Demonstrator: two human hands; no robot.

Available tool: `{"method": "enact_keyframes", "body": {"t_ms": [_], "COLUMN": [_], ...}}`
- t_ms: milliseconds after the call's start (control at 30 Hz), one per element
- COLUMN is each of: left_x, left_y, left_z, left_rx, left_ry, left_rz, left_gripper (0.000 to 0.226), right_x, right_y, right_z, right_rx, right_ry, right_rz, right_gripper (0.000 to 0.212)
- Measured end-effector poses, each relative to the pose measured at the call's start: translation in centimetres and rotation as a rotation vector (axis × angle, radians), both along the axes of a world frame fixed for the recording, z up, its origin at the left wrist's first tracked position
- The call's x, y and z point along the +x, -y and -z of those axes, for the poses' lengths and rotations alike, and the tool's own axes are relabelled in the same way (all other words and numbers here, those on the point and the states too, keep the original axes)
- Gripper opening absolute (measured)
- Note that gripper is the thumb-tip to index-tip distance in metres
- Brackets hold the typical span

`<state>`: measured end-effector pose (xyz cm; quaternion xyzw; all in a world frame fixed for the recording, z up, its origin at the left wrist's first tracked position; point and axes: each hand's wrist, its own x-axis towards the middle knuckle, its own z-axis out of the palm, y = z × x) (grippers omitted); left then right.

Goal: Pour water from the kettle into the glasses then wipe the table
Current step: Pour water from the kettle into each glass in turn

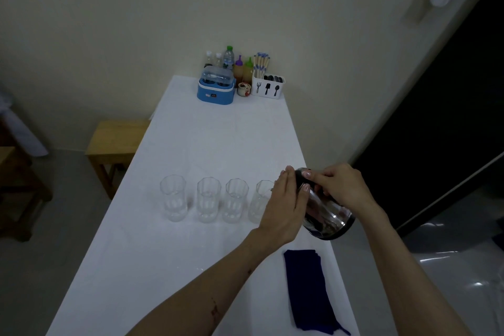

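I have the steel kettle (326, 210) tilted at three o'clock of the glasses (207, 199): right hand (341, 188) curled over its top, left hand (286, 207) flat, bracing its slippery, probably heavy side.

Kettle (326, 213): polished metal, mirror-glossy, black base band. Four glasses (207, 199): clear, faceted, shiny. Tabletop (163, 254): white cloth cover, matt, smooth w/ faint creases. Dark blue cloth (308, 292) at 5 o'clock: soft, matt. Stool (114, 142) at 10 o'clock: pale wood, matt. Cutlery caddy (268, 87) at 12: white plastic. Floor (463, 254): glossy.
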<state>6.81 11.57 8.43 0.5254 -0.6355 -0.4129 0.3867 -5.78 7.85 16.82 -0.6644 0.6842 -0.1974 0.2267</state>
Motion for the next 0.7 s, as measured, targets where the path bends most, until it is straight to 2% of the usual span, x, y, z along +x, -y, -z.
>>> {"method": "enact_keyframes", "body": {"t_ms": [700], "left_x": [0.4], "left_y": [-0.17], "left_z": [0.02], "left_rx": [0.014], "left_ry": [0.004], "left_rz": [0.016], "left_gripper": [0.061], "right_x": [0.19], "right_y": [0.21], "right_z": [0.51], "right_rx": [0.003], "right_ry": [0.001], "right_rz": [-0.006], "right_gripper": [0.056]}}
